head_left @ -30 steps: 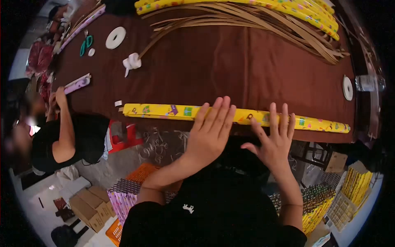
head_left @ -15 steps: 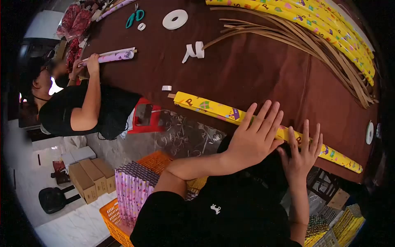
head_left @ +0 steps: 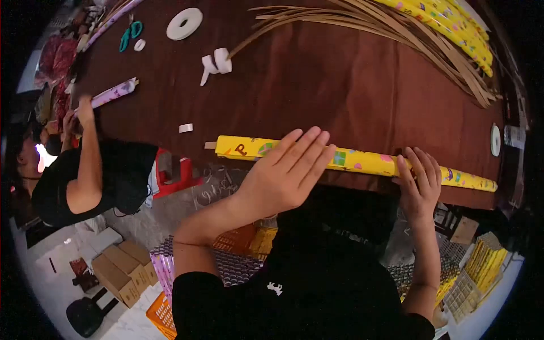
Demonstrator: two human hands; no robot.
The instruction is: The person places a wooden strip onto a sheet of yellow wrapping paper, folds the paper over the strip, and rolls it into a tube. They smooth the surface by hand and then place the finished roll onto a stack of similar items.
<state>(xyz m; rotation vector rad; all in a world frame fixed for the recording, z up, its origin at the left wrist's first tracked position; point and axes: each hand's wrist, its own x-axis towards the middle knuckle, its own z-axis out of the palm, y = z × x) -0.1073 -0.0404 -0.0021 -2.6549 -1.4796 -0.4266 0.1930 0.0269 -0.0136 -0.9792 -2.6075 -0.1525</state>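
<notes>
A long yellow patterned roll [head_left: 360, 161] lies along the near edge of the brown-covered table [head_left: 317, 85]. From its left end pokes a short brown strip [head_left: 210, 145]. My left hand [head_left: 283, 173] rests flat across the roll's left half, fingers stretched out and held close together. Farther right, my right hand [head_left: 420, 181] lies over the roll with its fingers extended and slightly bent. Both palms face down, and neither hand grips the roll. Just beyond the roll's left end sits a small white piece of tape [head_left: 186, 128].
Brown strips [head_left: 362, 25] and yellow patterned sheets [head_left: 447, 28] lie at the back right. White tape rolls [head_left: 185, 24], curled tape [head_left: 218, 63] and teal scissors [head_left: 131, 35] are farther left. A co-worker [head_left: 79, 175] handles a purple roll [head_left: 115, 92]. Crates [head_left: 161, 317] stand below.
My left hand has slid toward the roll's left end, away from my right hand. My right hand's fingers have drawn closer together. The whole view has shifted.
</notes>
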